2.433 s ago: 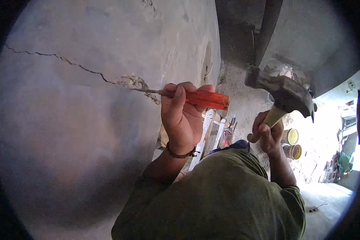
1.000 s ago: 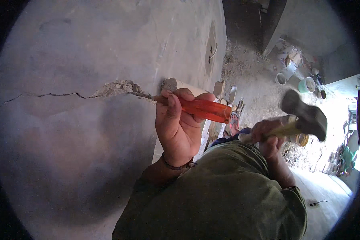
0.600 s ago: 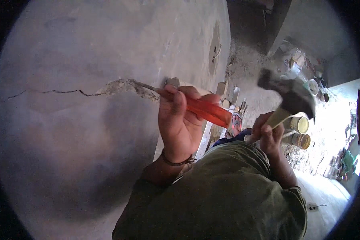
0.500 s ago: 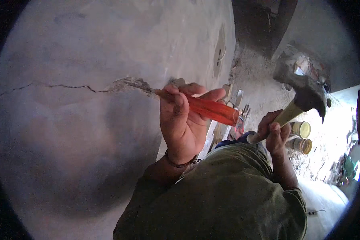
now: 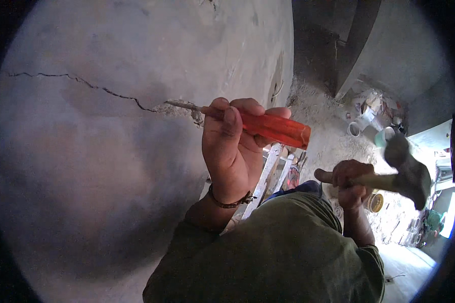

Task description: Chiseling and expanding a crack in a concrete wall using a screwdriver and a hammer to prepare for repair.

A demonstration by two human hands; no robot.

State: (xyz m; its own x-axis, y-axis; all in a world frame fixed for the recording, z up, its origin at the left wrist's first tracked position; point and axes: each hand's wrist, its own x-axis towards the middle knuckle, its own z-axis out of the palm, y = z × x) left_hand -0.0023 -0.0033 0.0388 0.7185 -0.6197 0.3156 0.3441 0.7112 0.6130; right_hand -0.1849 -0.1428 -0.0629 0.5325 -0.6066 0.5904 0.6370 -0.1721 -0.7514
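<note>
Head view: I look down a grey plaster wall (image 5: 111, 202) with my own green-sleeved arms coming in from the lower edge.
Left hand: my left hand (image 5: 231, 146) is clamped around the orange handle of a chisel (image 5: 273, 129), thumb over the top.
Chisel axis: its long axis runs left to right and nearly level, with the metal tip to the left and the butt end to the right.
Tip: the tip rests in a chipped patch at the right end of a crack (image 5: 86, 83) that runs leftward across the wall.
Right hand: my right hand (image 5: 353, 183) is closed on the wooden shaft of a hammer (image 5: 407, 166), whose blurred head lies far right.
Key relation: the hammer head sits right of and lower than the chisel butt, well apart from it; the right hand is the nearer one to that butt.
Containers: small round tins, one with a yellow lid (image 5: 374, 202), stand on the dusty floor (image 5: 328, 141) below; I cannot make out labels.
Ladder: white rungs (image 5: 268, 169) show beneath my left wrist.
</note>
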